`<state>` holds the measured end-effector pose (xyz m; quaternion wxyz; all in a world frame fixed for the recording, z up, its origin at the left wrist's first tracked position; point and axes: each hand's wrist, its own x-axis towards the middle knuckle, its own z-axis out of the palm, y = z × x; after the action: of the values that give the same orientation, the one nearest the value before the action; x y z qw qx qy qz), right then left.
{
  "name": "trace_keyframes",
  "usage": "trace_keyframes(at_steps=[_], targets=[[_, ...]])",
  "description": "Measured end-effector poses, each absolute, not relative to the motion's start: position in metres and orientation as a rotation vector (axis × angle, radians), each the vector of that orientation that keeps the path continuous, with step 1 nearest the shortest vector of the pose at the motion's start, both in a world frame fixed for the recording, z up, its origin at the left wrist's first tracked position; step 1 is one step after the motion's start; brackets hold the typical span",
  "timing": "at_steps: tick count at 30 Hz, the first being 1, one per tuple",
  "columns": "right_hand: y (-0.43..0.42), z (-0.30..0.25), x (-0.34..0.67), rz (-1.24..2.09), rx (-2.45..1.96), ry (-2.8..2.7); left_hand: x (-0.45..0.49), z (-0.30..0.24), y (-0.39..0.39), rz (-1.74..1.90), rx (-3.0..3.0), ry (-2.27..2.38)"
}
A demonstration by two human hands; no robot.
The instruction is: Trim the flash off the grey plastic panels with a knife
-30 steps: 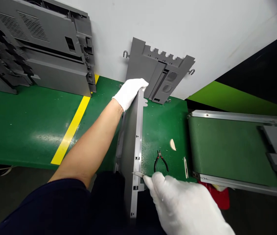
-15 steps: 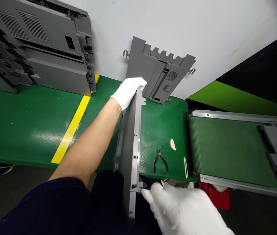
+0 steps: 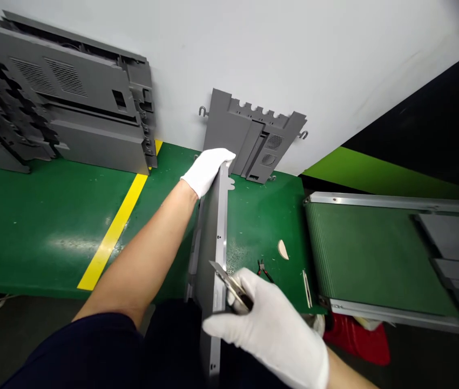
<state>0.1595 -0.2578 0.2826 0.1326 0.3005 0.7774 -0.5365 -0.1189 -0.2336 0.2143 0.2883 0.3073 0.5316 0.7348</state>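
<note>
A grey plastic panel (image 3: 209, 232) stands on edge on the green bench, its narrow side facing up. My left hand (image 3: 209, 170), in a white glove, is closed over the panel's far upper corner. In my gloved right hand (image 3: 272, 324) is a utility knife (image 3: 233, 289), gripped by its handle. Its blade points up and left, over the panel's near edge; I cannot tell whether it touches. The thumb lies stretched out across the panel's edge. Partly covered by this hand, a pair of side cutters (image 3: 264, 268) rests on the bench.
Another grey panel (image 3: 233, 127) leans on the white wall, with hooks at its sides. More grey panels (image 3: 95, 135) stand at left beyond yellow tape (image 3: 120, 219). A cream half-round piece (image 3: 282, 249) and white tweezers-like strip (image 3: 306, 289) lie near the conveyor (image 3: 375, 254), which carries grey parts.
My right hand has moved up and left along the panel's edge and turned, bringing the knife into clearer view. My left hand still holds the far corner. The camera view has shifted slightly.
</note>
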Motion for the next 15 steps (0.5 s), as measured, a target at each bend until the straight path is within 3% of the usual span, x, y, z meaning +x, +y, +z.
trace_keyframes(at_steps=[5,11,15], targets=[[-0.205,0.285,0.139,-1.542,0.744,2.636,-0.12,0.223,-0.245,1.92,0.844,1.483],[-0.143,0.28,0.043,-0.771,0.515,3.015,-0.129,0.231,-0.248,1.791,0.662,1.4],[-0.135,0.285,0.006,-0.435,0.501,3.024,-0.135,0.233,-0.25,1.731,0.644,1.349]])
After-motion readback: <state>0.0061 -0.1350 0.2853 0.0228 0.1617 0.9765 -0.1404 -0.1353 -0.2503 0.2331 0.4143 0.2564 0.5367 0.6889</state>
